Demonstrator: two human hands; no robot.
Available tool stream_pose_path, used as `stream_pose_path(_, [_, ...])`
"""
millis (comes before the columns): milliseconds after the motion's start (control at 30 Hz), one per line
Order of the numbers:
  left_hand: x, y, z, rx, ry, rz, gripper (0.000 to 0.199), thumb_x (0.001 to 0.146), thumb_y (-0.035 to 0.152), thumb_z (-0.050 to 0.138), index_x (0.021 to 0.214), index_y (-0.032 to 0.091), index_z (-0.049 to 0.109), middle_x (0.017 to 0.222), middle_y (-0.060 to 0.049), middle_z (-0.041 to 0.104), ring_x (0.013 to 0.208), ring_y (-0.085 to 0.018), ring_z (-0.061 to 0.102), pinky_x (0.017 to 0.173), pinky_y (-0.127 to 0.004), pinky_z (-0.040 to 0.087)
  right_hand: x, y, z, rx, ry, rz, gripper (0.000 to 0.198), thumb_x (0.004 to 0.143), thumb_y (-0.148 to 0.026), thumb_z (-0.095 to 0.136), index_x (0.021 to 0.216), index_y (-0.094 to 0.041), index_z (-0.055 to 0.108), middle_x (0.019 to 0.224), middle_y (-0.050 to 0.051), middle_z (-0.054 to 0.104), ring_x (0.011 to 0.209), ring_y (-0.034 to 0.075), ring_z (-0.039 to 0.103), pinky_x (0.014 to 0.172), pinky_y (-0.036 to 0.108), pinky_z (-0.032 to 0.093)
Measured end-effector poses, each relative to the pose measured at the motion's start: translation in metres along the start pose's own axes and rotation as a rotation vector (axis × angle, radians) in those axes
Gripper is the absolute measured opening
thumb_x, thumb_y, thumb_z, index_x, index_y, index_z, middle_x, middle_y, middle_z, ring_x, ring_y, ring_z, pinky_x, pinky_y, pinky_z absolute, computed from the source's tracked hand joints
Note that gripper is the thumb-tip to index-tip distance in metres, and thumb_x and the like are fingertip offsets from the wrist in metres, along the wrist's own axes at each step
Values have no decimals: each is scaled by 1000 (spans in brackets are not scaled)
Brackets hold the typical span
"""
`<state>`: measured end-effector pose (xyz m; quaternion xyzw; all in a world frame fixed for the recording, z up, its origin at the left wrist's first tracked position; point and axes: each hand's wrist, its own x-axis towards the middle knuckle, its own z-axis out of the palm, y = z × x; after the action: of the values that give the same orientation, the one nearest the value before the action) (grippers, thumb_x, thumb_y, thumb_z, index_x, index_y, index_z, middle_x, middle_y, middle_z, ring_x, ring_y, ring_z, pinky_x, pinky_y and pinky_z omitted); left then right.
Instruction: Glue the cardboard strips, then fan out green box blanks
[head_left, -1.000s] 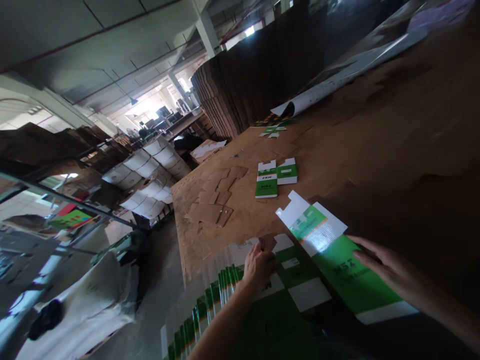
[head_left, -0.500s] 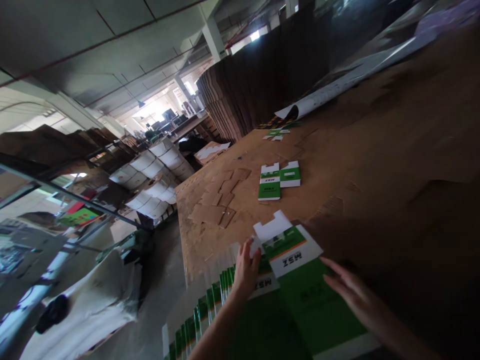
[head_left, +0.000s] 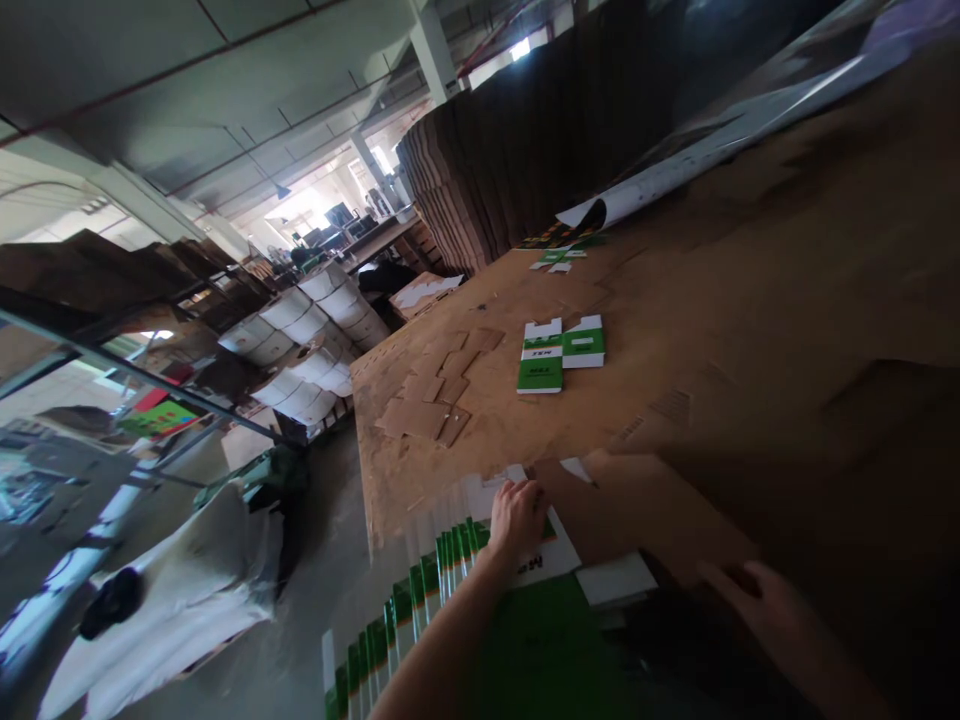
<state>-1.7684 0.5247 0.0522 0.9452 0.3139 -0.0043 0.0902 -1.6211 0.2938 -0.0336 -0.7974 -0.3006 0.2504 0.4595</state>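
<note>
Pinching the brown sheet [head_left: 652,505], the right hand [head_left: 765,605] has it between both hands, beside the green card [head_left: 547,630]. The left hand [head_left: 517,520] touches that card; whether it pinches, I cannot tell. A sideways push could spill the fanned cards [head_left: 426,600].

The left hand [head_left: 517,518] partly covers a green-and-white carton [head_left: 551,640], cut off below.
</note>
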Motion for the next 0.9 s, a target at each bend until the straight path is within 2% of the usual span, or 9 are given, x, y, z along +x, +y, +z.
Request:
stream_pose_path(67, [1,-1,-1,-20,9,23,33,100,27,33,97,22,65,95,-3,70,92,-18,61,89,-31,43,-2,-9,4,5,-11,-19,46,82,-59,42,74,-26,73,77,10,78,75,31,73,68,40,60])
stream_pose_path(133, [1,-2,-1,-31,8,35,41,101,29,27,92,22,66,92,-3,69,90,-18,61,88,-30,43,-5,-17,18,59,-115,-128,44,81,-56,48,94,-24,76,103,9,77,99,31,70,86,40,56])
stream_pose_path(233, [0,-2,-1,-47,-22,11,46,101,34,27,87,22,70,89,-4,69,88,-18,61,87,-31,44,-5,-14,45,87,-272,-290,51,81,-49,52,121,-22,68,136,10,59,124,30,56,104,43,45])
stream_pose_path(333, [-3,-1,0,-60,-37,-25,30,93,40,47,104,25,71,102,-3,68,99,-21,59,93,-34,42,-2,2,62,4,-311,-335,52,81,-40,51,126,-20,64,142,11,52,131,30,48,108,47,39])
stream_pose_path(433, [-4,-2,1,-37,-101,-18,38,80,44,65,115,29,67,115,-3,64,109,-26,54,98,-40,41,2,12,66,-62,-314,-356,49,82,-37,49,126,-21,64,141,11,52,132,29,47,108,47,39])
stream_pose_path(633, [-4,-3,-2,-23,-173,-21,47,79,46,64,124,33,62,124,-3,58,116,-26,50,102,-42,37,0,-1,60,-83,-340,-356,46,83,-38,52,126,-25,64,141,9,53,130,28,49,107,46,41])
stream_pose_path(733, [-4,0,-3,-4,-182,-26,47,79,47,63,124,32,61,125,-4,57,116,-27,49,102,-42,37,8,2,44,-144,-333,-345,51,78,-34,56,128,-28,63,140,8,55,128,29,52,106,47,42])
stream_pose_path(800, [-3,2,-5,0,-189,-34,49,79,47,64,126,32,58,124,-5,57,115,-27,50,100,-42,37,18,16,23,-260,-239,-320,60,71,-36,63,130,-28,61,141,10,55,127,35,52,102,52,44])
stream_pose_path(900, [-1,5,-7,8,-170,-28,52,78,45,65,127,32,54,118,-4,60,111,-27,53,96,-42,39,34,46,-9,-551,54,-293,68,66,-33,63,133,-28,58,144,15,50,134,45,39,100,63,40])
